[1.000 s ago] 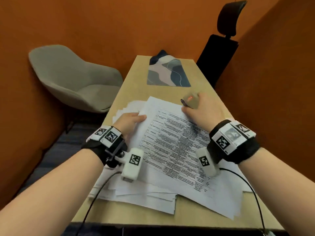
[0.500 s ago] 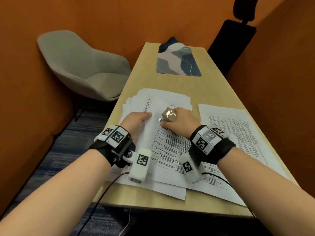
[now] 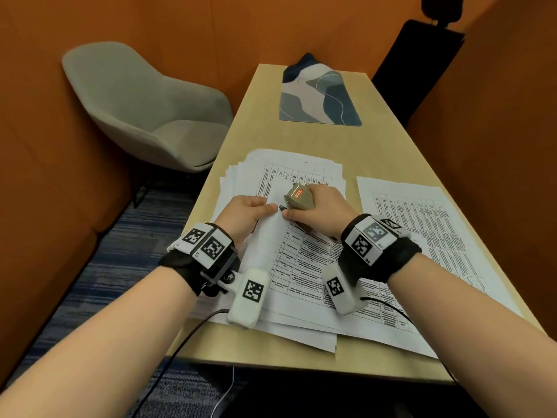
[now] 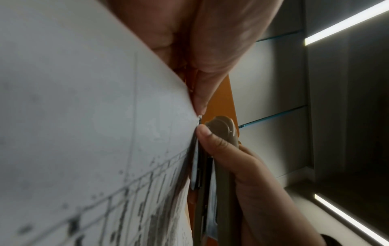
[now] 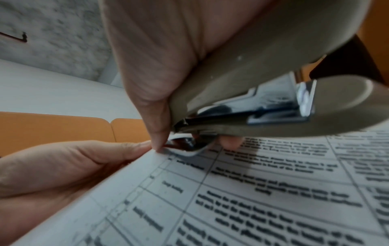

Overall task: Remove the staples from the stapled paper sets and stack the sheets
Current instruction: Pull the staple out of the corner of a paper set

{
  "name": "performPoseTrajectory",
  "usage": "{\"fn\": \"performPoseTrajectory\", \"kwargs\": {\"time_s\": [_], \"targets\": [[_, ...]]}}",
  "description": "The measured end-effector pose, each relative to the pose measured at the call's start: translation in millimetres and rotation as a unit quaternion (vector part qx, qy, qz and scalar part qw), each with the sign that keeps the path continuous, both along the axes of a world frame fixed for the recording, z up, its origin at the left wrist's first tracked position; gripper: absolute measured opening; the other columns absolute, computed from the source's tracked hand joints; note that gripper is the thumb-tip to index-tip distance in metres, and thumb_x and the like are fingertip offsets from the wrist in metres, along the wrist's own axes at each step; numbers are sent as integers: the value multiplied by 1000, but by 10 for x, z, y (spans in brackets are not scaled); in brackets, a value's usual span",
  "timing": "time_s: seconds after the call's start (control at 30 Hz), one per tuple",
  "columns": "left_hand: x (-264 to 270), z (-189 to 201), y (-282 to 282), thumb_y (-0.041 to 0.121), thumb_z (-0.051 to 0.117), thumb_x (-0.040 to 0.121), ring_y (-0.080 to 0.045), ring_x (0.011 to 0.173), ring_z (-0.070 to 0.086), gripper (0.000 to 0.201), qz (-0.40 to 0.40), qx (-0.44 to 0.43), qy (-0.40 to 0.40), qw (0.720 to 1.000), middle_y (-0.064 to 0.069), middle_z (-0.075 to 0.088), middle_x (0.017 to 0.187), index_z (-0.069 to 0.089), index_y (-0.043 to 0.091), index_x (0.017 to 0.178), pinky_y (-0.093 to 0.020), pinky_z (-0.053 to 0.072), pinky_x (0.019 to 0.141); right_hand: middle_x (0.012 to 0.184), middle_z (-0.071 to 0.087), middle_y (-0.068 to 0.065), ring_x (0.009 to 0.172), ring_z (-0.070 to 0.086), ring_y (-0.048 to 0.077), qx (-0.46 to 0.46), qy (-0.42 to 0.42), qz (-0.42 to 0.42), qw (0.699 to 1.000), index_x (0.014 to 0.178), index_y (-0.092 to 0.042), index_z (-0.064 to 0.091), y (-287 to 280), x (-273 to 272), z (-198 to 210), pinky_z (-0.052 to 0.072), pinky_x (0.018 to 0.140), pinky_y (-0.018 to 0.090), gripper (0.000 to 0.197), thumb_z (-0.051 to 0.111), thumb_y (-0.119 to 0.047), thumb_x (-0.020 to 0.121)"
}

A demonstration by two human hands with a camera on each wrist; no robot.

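head view, right hand point(image 3: 324, 206) gripping stapler point(image 3: 298, 197)

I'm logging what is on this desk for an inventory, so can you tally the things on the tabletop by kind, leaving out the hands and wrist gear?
Paper groups: 2, the pile under the hands and the sheets to its right; single sheets can't be counted.
Staplers: 1, the beige stapler in the right hand.
Mats: 1, the patterned mat.
Total: 4

We saw a beige stapler point(image 3: 298, 197) lettered red, white sheets point(image 3: 422, 218) printed black, orange walls point(image 3: 150, 22).
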State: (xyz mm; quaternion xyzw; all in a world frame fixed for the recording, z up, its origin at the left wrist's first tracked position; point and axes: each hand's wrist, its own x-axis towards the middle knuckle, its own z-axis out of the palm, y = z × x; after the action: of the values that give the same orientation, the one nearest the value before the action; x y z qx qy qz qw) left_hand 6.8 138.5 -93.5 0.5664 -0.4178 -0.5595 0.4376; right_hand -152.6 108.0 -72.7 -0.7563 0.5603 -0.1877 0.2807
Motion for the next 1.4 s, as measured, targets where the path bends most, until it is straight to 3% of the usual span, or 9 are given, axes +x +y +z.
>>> {"fn": "performPoseTrajectory", "kwargs": {"time_s": [0.13, 0.3, 0.53, 0.63, 0.97, 1.1, 1.2, 1.3, 1.4], "targets": [[4, 15, 24, 7, 57, 89, -22, 80, 66, 12, -25, -47, -22, 998, -16, 69, 93, 68, 2, 93, -30, 55, 76, 88, 60, -2, 87, 57, 20, -18, 26, 20, 999, 85, -21, 53, -17, 0, 13, 45, 74, 31, 28, 70, -41, 76], [-3, 29, 4, 5, 57, 88, -27, 88, 65, 13, -35, -50, -21, 998, -20, 68, 99, 67, 1, 95, -36, 53, 85, 91, 62, 0, 90, 58, 22, -28, 28, 26, 999, 87, -21, 54, -38, -13, 13, 48, 77, 34, 29, 71, -40, 75], [-29, -10, -5, 2, 54, 89, -16, 75, 66, 12, -60, -43, 9, 997, -10, 69, 84, 66, 1, 90, -23, 55, 72, 92, 61, 0, 86, 57, 21, -56, 63, 33, 996, 88, -20, 52, -23, -11, 37, 41, 67, 30, 31, 68, -44, 77], [-35, 6, -5, 4, 53, 90, -10, 62, 66, 15, -43, -35, 23, 998, -2, 70, 67, 66, 2, 83, -17, 54, 60, 88, 59, -1, 83, 56, 20, -72, 78, 36, 994, 86, -20, 50, 1, -3, 65, 37, 63, 28, 32, 66, -47, 78], [-18, 83, -19, 6, 53, 91, -3, 41, 53, 25, -33, -8, -28, 999, 4, 58, 46, 59, 2, 67, -12, 44, 45, 92, 65, 2, 89, 59, 25, -204, 154, 67, 964, 97, -18, 51, 114, -2, 22, 34, 67, 28, 40, 56, -55, 83], [-43, 60, -35, 8, 56, 90, -13, 47, 42, 29, -15, -1, -56, 998, -4, 50, 52, 55, 5, 61, -17, 34, 44, 92, 66, 4, 86, 59, 27, -272, 164, 85, 944, 100, -14, 52, 170, -6, 67, 28, 66, 28, 39, 52, -51, 87], [-62, 47, -20, 8, 55, 90, -9, 42, 43, 30, -6, 1, -48, 999, 1, 51, 45, 53, 6, 60, -15, 32, 40, 96, 65, 4, 90, 59, 28, -281, 180, 89, 939, 102, -13, 51, 180, 13, 88, 28, 67, 28, 38, 51, -49, 88], [-37, 65, -8, 7, 50, 92, -7, 45, 49, 23, -28, -11, -22, 999, 1, 55, 51, 55, 0, 71, -14, 37, 41, 94, 65, 4, 90, 59, 26, -195, 121, 23, 973, 98, -17, 53, 141, 14, 61, 38, 68, 29, 38, 58, -51, 82], [1, 96, 18, 2, 50, 91, -19, 70, 60, 13, -71, -7, 6, 997, -13, 62, 81, 59, -6, 95, -23, 50, 62, 84, 64, 0, 84, 60, 22, -80, 23, -17, 996, 84, -20, 56, 73, 5, 23, 46, 69, 31, 32, 67, -50, 76]]}}
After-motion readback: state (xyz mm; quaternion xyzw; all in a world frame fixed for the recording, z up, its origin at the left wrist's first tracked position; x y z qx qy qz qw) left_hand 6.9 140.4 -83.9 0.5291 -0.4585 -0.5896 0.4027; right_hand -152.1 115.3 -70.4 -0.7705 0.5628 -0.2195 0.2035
